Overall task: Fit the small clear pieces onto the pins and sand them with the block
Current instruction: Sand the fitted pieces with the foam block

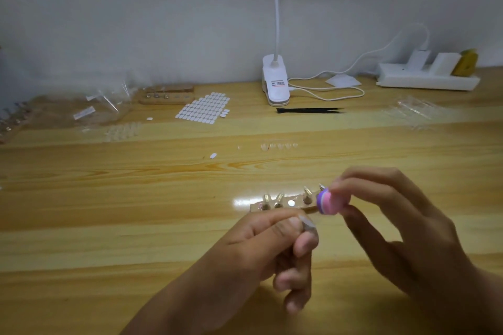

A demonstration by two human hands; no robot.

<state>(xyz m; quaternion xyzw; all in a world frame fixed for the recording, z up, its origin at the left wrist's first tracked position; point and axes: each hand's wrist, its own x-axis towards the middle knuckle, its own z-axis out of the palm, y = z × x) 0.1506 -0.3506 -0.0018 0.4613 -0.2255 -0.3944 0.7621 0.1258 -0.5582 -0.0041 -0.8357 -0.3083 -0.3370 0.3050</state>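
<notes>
At the tips of our left hand (280,250), thumb and forefinger close in a pinch round a small clear piece (307,222), which juts up and to the right from between them. We cannot tell whether a pin sits under it. The other fingers of that hand curl below and hold nothing.

Just beside it, our right hand (394,226) grips the sanding block (330,202), a pink and purple layered pad, with the thumb below and the forefinger on top. Its purple face is turned toward the clear piece and lies near it, though we cannot say if they touch. The remaining right fingers are half bent.

Behind both hands a wooden strip (283,206) lies on the table (109,226). Four metal pins (307,195) stand tilted in it, with one pale round spot (291,202) between them. Farther back, a short row of clear pieces (279,145) lies on the wood, with a single white oval (213,155) to its left.

Toward the wall we see a sheet of white ovals (204,107), a second wooden strip (166,96) and crumpled clear bags (103,109). There are also black tweezers (309,110), a white clip lamp (275,81) with its cable, and a white power strip (427,79) at the far right.
</notes>
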